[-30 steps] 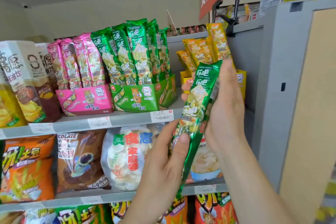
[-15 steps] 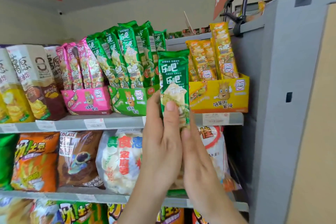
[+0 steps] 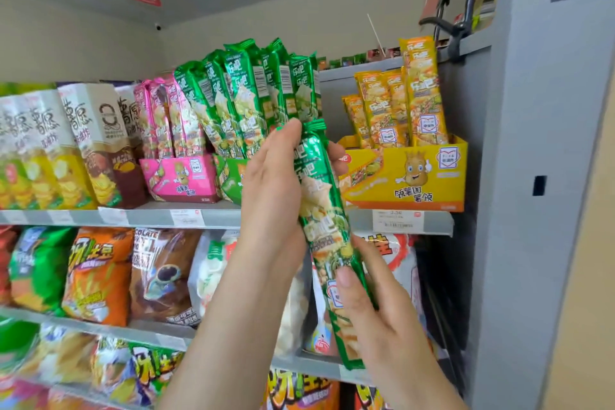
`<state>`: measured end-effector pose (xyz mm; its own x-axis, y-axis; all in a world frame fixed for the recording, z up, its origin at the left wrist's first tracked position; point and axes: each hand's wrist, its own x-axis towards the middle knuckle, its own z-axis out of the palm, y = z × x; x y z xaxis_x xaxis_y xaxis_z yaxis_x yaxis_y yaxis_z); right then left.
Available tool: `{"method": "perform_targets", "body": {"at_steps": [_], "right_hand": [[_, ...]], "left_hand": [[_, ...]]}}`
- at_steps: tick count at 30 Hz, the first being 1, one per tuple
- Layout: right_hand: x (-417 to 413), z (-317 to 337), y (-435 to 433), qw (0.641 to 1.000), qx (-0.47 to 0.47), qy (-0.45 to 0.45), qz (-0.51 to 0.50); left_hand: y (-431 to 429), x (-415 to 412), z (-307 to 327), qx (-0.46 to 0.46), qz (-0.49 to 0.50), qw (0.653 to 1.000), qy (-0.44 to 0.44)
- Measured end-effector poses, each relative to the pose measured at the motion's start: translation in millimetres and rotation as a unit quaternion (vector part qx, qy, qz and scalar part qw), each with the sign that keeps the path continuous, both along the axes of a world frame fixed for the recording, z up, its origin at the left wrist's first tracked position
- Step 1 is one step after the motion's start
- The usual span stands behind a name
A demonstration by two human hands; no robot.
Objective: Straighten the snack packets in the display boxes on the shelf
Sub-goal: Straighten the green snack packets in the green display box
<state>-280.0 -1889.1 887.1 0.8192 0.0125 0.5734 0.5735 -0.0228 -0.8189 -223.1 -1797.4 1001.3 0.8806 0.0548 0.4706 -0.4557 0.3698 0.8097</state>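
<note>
A long green snack packet (image 3: 321,210) is held upright in front of the top shelf, tilted slightly. My left hand (image 3: 271,190) wraps round its upper half, fingertips showing on the far side. My right hand (image 3: 369,306) pinches its lower half between thumb and fingers. Behind it stands the green display box (image 3: 229,180) full of leaning green packets (image 3: 246,96). To its left is the pink display box (image 3: 181,178) with pink packets (image 3: 166,116). To the right is the yellow display box (image 3: 409,180) holding several yellow packets (image 3: 396,106).
The top shelf edge (image 3: 139,217) carries price tags. Beige and yellow chip bags (image 3: 60,150) stand at the left. Larger snack bags (image 3: 100,273) fill the lower shelves. A grey shelf side panel (image 3: 539,176) rises at the right, and red signs hang from the ceiling.
The green packet has come down and tilted. My right hand has slid from beside the left hand to the packet's lower half. The view has moved closer to the shelf.
</note>
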Motion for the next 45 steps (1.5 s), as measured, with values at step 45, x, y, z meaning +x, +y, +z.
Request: {"method": "perform_targets", "body": {"at_steps": [45], "right_hand": [[7.8, 10.2, -32.5, 0.998, 0.042, -0.045, 0.024]], "left_hand": [[7.1, -1.1, -35.6, 0.001, -0.045, 0.998, -0.047]]}}
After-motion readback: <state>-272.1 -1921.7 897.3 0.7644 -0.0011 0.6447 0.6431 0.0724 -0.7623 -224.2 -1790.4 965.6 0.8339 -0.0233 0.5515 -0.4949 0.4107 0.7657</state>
